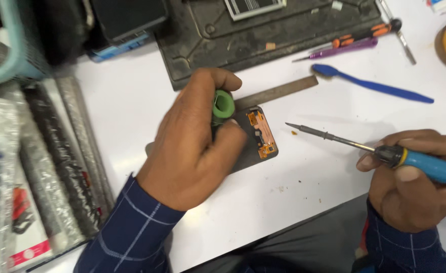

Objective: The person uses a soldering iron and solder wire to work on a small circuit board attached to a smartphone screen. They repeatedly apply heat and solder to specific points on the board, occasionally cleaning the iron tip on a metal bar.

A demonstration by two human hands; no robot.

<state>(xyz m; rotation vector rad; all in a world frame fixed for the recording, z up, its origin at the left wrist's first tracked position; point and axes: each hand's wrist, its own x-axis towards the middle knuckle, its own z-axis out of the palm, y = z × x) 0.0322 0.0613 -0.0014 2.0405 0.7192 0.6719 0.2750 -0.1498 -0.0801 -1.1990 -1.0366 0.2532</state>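
Soldering iron (379, 151) beside phone screen (257, 136)

a blue spudger (372, 85) lies near a purple-handled tool (345, 49), an orange screwdriver (365, 33), a metal ruler (276, 92) and a black work mat (263, 38).

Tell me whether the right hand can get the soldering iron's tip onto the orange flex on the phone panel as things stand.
Probably yes. The right hand holds the soldering iron with its tip aimed at the orange flex, bare table between them. The left hand sits left of the flex, not over it.
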